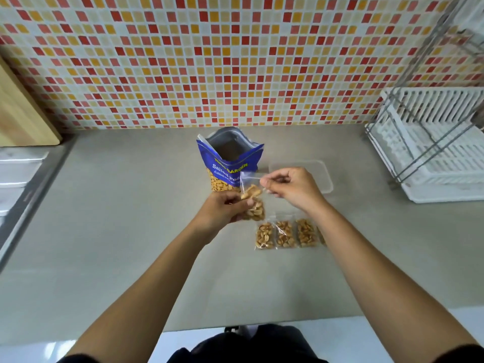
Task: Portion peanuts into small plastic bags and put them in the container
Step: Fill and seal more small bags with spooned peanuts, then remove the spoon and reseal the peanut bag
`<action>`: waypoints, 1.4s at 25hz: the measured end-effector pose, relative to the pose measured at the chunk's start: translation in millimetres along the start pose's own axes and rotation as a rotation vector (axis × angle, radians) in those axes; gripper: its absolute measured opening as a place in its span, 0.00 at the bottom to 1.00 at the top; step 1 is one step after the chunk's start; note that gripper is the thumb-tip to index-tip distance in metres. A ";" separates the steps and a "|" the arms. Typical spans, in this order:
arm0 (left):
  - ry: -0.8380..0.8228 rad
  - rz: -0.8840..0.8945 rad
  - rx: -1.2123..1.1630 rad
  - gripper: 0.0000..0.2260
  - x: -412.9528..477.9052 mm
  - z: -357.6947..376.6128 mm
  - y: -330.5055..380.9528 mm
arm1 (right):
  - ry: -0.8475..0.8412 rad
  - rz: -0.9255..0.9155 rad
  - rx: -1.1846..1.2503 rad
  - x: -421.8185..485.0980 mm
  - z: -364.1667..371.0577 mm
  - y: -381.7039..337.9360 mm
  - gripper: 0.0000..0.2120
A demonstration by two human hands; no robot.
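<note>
Peanuts bag (252,200) pinched by left hand (225,208) and right hand (290,186).

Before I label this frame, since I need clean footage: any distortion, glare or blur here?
Head view: wide-angle distortion bows the tiled wall and dish rack; light is soft, shadows faint; the small bag of peanuts held by left hand and right hand looks slightly blurred; the clear container barely stands out.

Blue peanut pouch (230,163): one. Clear container (323,176): one. Held bag (255,209), part-filled: one. Filled bags in row on counter (131,205): first bag (265,235), second bag (285,233), third bag (306,232), plus fourth bag (320,235), part-hidden. White dish rack (432,153): one. Wooden board (21,121): one.
</note>
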State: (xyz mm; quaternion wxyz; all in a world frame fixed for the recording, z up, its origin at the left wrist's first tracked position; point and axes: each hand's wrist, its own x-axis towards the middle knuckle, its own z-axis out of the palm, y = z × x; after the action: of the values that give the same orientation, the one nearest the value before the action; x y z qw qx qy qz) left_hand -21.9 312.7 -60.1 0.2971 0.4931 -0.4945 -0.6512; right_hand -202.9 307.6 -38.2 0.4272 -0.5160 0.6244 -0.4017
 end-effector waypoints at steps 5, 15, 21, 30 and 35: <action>0.153 -0.178 -0.025 0.04 -0.6 1.7 -51.1 | 0.008 0.044 -0.297 2.8 32.1 56.2 0.03; 0.355 -0.179 0.657 0.10 21.9 6.6 -90.0 | -0.012 -0.009 -0.723 18.8 63.2 100.4 0.06; 0.714 0.159 0.453 0.06 4.4 -9.6 -34.7 | 0.364 -0.301 -0.431 12.3 51.6 74.3 0.08; 0.730 0.201 0.468 0.21 60.7 -57.1 60.5 | 0.030 -0.341 -0.559 67.2 8.5 8.1 0.26; 0.672 0.238 0.414 0.12 63.4 -59.8 66.4 | -0.021 -0.415 -0.673 81.9 -11.6 -13.2 0.10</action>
State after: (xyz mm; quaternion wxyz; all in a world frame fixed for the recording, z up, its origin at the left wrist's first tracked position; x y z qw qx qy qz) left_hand 6.1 214.0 -21.5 0.4097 0.6669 -0.5444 -0.3017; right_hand -218.4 225.5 -31.8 0.1504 -0.7465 0.5992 -0.2469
